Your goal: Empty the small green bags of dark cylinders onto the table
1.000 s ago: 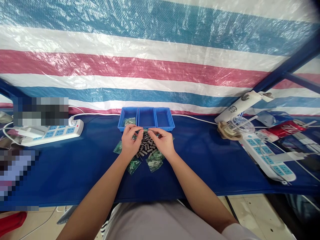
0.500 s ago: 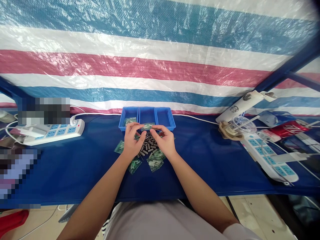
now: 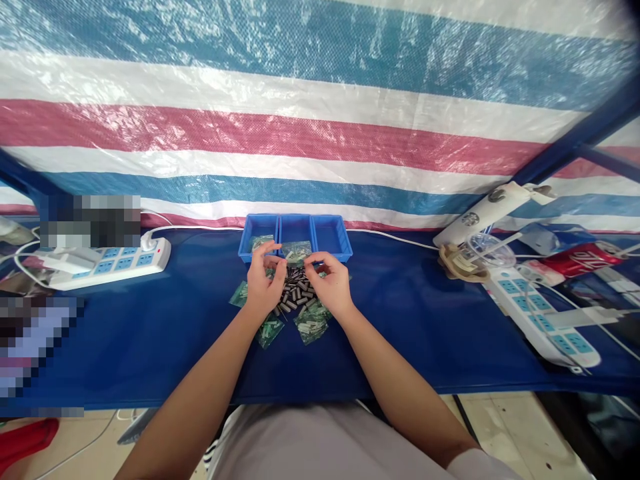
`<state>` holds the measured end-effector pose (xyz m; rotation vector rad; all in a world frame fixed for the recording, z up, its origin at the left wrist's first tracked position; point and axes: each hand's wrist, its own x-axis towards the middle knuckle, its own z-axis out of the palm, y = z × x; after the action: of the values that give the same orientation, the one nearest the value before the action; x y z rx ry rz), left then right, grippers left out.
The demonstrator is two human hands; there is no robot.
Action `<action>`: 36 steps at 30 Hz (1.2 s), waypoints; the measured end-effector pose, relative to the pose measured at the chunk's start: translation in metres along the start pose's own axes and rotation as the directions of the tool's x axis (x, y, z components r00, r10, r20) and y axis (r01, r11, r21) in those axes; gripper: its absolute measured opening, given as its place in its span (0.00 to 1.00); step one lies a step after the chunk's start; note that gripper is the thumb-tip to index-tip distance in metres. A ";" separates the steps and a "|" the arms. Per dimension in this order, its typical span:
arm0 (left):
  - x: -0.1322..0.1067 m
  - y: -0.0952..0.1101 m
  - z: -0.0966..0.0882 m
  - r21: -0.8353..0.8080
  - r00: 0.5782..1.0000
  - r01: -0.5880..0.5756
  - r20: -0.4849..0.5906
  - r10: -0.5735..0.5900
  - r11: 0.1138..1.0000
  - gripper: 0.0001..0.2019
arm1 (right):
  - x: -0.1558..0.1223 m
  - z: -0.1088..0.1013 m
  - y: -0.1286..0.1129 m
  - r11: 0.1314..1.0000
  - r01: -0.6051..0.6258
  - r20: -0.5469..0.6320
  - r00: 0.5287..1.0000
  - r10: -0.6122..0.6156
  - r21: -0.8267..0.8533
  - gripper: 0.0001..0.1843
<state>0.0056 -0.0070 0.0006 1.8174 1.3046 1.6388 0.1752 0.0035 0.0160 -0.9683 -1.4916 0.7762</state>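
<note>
Nearest lie loose green-tinted plastic sachets [image 3: 311, 325] on the blue table cover [image 3: 150, 333], just beside a heap of small dark metal cylinders [image 3: 296, 293]. Above the heap, the left hand [image 3: 263, 283] and right hand [image 3: 329, 285] together pinch one clear small filled sachet [image 3: 296, 251] by its edges, near the blue three-compartment plastic tray [image 3: 327, 238]. A loose pinch could spill its contents into the heap.
</note>
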 end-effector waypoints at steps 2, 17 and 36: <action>0.000 0.000 0.000 0.010 1.000 -0.003 -0.019 0.003 1.000 0.21 | 0.001 -0.001 -0.001 0.999 0.026 0.011 1.000 -0.026 -0.019 0.05; 0.004 0.006 0.000 0.164 0.995 -0.100 0.030 0.096 0.981 0.07 | 0.001 0.000 0.002 0.999 -0.035 -0.032 0.999 0.035 -0.005 0.04; -0.002 0.005 -0.003 0.045 0.998 0.039 0.057 -0.042 0.998 0.12 | 0.002 -0.003 -0.001 0.999 -0.047 0.058 0.997 0.049 -0.028 0.10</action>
<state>0.0052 -0.0125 0.0040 1.8369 1.3532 1.5371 0.1784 0.0048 0.0179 -1.0117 -1.5372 0.8272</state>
